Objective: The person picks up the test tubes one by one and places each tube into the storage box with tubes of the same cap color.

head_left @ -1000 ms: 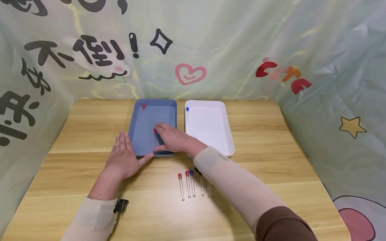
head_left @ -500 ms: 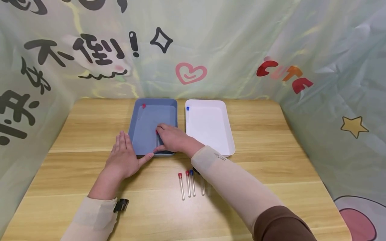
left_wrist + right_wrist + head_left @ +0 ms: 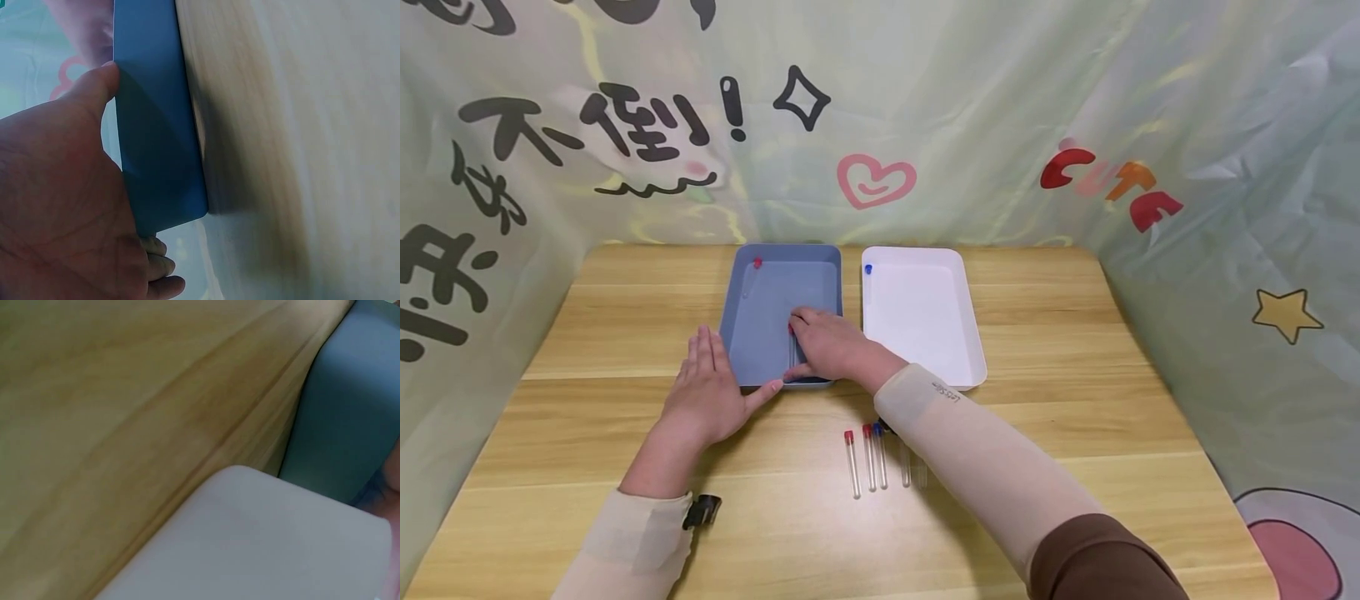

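Note:
My right hand (image 3: 831, 346) reaches into the blue tray (image 3: 748, 333) and holds a red-capped test tube (image 3: 791, 348) low over its floor, fingertips at the cap and thumb near the other end. My left hand (image 3: 706, 396) lies along the tray's near left corner with its fingers straight; its thumb touches the near rim. In the left wrist view the left thumb (image 3: 103, 81) rests at the edge of the tray's wall (image 3: 153, 137). Another red-capped test tube (image 3: 757, 263) lies at the tray's far left. The right wrist view barely shows the right hand.
Right of the blue tray stands a white tray (image 3: 921, 317) with a blue cap (image 3: 868, 269) at its far left corner. Several capped test tubes (image 3: 852, 467) lie on the wooden table (image 3: 775, 517), some partly hidden by the right sleeve (image 3: 977, 458). Printed fabric surrounds the back and sides.
My right hand and the test tube have shifted slightly to the right within the blue tray. My left hand stays at the tray's corner.

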`<state>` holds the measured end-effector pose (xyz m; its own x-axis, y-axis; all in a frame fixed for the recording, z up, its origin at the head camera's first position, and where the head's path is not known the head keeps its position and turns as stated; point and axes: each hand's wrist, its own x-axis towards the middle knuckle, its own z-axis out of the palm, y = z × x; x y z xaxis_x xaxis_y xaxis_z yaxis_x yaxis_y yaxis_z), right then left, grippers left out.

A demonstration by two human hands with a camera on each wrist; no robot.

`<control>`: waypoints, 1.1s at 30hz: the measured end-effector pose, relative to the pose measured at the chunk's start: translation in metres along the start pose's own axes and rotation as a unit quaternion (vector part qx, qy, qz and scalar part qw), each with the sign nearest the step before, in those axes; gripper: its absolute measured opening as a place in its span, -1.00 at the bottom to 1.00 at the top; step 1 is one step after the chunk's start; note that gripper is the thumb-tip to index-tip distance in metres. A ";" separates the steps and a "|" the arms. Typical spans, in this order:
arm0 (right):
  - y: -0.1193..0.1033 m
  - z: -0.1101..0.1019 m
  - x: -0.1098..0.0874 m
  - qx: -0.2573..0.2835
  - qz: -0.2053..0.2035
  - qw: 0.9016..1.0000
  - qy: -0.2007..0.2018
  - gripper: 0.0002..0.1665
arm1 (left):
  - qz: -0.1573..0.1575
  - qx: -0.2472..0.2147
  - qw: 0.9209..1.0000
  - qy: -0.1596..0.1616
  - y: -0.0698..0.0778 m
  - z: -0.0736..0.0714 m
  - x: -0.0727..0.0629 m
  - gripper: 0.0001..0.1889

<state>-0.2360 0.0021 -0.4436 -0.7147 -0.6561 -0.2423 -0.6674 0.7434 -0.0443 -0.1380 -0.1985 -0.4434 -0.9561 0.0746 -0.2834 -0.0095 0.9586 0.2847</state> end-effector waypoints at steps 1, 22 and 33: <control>0.000 0.000 -0.001 0.001 0.000 1.000 0.000 0.23 | 0.000 0.000 1.000 0.000 0.000 0.000 0.000 0.40; 0.002 0.001 -0.004 0.011 -0.009 1.000 0.011 0.27 | 0.004 0.006 1.000 0.003 0.001 0.001 -0.001 0.40; 0.009 -0.007 -0.011 0.076 -0.012 0.997 0.016 0.24 | 0.003 0.008 1.000 -0.001 -0.001 0.002 0.002 0.40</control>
<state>-0.2355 0.0148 -0.4344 -0.7067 -0.6764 -0.2075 -0.6471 0.7365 -0.1972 -0.1389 -0.1989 -0.4460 -0.9553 0.0817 -0.2840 0.0018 0.9626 0.2711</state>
